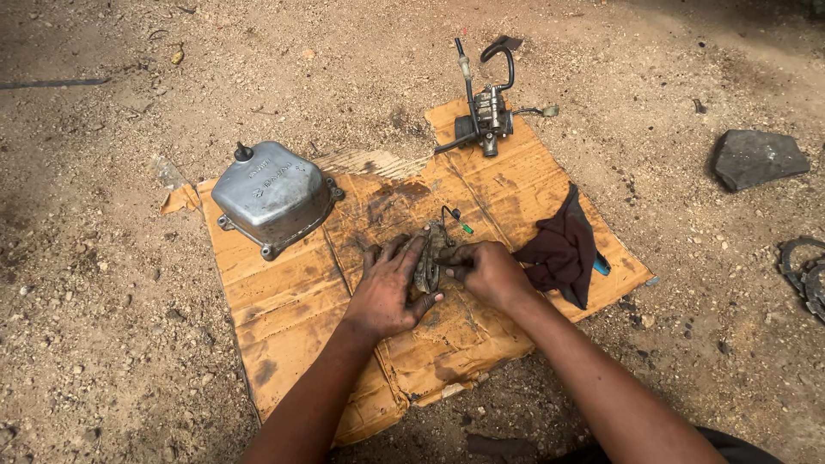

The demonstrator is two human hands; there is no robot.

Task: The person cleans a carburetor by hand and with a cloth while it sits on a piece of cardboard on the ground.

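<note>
My left hand [391, 288] wraps around a small greasy metal engine part [431, 251] held just above a sheet of oil-stained cardboard [284, 301]. A thin wire with a green tip [464, 228] sticks out of the part's top. My right hand [488, 271] is closed against the part's right side, fingers pinched at it; whether a tool is in that hand is hidden. Both hands are grimy with oil.
A grey metal engine cover [271, 196] lies on the cardboard's left. A carburettor with hoses [488, 112] sits at its far edge. A dark rag [563, 249] lies to the right. A flat stone [756, 157] and chain parts [808, 275] rest on the dirt.
</note>
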